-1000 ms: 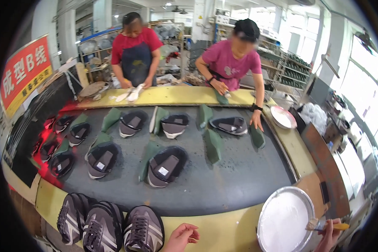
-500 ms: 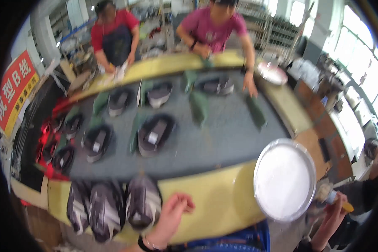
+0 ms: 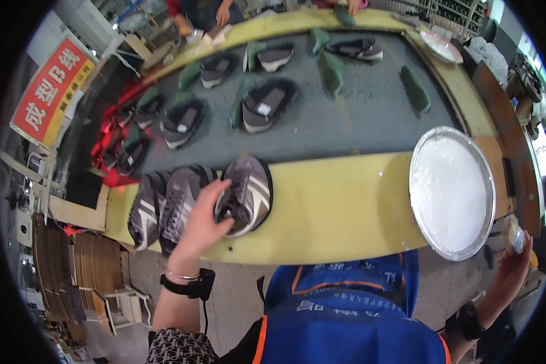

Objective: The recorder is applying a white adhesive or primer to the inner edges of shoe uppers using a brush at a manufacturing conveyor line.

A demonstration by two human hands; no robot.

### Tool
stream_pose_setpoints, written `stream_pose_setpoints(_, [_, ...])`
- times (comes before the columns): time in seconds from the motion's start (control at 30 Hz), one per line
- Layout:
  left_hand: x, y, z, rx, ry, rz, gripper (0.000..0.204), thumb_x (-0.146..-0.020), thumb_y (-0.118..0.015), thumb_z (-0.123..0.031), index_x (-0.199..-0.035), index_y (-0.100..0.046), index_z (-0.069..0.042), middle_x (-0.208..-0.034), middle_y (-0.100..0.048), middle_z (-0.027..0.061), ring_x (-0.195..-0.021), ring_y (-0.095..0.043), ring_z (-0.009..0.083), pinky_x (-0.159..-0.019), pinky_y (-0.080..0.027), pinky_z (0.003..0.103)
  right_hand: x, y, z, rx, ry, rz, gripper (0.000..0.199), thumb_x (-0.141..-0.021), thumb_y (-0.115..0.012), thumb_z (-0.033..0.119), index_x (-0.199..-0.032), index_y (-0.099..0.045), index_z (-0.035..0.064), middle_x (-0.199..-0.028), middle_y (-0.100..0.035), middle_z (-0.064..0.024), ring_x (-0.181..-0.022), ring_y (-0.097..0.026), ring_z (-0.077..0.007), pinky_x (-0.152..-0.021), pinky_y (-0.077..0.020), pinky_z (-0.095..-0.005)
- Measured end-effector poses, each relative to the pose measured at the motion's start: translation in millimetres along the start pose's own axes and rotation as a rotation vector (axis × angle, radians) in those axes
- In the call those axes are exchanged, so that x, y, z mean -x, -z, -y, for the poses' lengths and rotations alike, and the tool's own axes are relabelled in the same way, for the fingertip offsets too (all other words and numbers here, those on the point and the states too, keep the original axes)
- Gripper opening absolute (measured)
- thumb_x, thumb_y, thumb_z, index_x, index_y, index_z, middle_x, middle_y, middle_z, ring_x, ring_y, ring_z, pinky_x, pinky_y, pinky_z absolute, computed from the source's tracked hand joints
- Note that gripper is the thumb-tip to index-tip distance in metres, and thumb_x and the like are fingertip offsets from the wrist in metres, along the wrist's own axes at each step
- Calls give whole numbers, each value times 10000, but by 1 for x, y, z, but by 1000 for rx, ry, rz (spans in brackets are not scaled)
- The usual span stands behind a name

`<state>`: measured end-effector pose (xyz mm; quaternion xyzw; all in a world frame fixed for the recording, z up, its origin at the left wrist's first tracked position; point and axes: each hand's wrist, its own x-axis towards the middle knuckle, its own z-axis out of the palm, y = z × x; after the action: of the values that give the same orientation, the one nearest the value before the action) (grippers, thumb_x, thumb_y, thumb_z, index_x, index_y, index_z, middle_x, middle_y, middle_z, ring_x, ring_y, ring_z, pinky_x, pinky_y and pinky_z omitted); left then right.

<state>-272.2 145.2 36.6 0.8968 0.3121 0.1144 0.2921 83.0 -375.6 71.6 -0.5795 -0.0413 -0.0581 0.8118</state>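
Yellow bench [image 3: 346, 200] edges a grey conveyor [image 3: 358, 115]. Left hand [image 3: 203, 221] closes on rightmost grey shoe [image 3: 249, 194], looks like pick-up step. Right hand [image 3: 511, 267] grips a brush [image 3: 512, 233] beside white glue pan [image 3: 452, 188]. Next move likely needs a firm lift.

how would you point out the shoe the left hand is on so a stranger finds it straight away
Find the yellow ledge along the near side of the grey belt. Three grey shoes sit in a row at its left end; the shoe is the rightmost, nearest the round white tray. It alone has the left hand gripping it.
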Motion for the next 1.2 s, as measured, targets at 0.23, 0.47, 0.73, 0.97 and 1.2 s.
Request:
stream_pose_setpoints(0.23, [-37,-44,22,-455,160,279,1107,-615,-843,-154,-1560,-305,-360,-1591,-308,234,-1239,-544,501,-1053,-487,480,16,33,-19,-37,17,-112,358,-1058,-538,254,-1315,-598,12,-1094,-660,-14,-814,-582,-33,-668,-451,-159])
stream_pose_setpoints(0.47, [-34,-70,14,-530,116,65,834,-725,-665,16,-1472,-462,-293,-1475,-458,275,-1146,-612,463,-974,-529,481,5,22,-29,-53,-113,-214,337,-1054,-537,231,-1315,-601,27,-1070,-681,-38,-732,-612,-39,-520,-476,-177])
stream_pose_setpoints(0.73, [-81,-101,-65,796,-115,34,457,-939,-549,-150,-1382,-538,-36,-1283,-651,179,-1177,-641,306,-1014,-513,398,-28,-8,-30,452,-22,142,224,-944,-710,199,-1064,-710,9,-886,-686,-14,-716,-603,-66,-624,-467,-216])
stream_pose_setpoints(0.97, [-94,-97,-155,1348,254,449,413,-953,-560,-148,-1325,-574,31,-1289,-655,155,-1189,-640,226,-1044,-495,344,-25,-24,-63,1032,181,243,206,-890,-770,159,-1011,-732,-3,-851,-732,-43,-775,-694,-122,-696,-528,-247])
stream_pose_setpoints(1.2, [-85,-117,-246,1131,507,785,375,-922,-565,-206,-1210,-613,30,-1163,-679,168,-812,-684,149,-635,-534,226,-23,-27,-55,1214,227,309,205,-867,-759,194,-978,-741,22,-843,-732,-112,-720,-711,-210,-678,-559,-316])
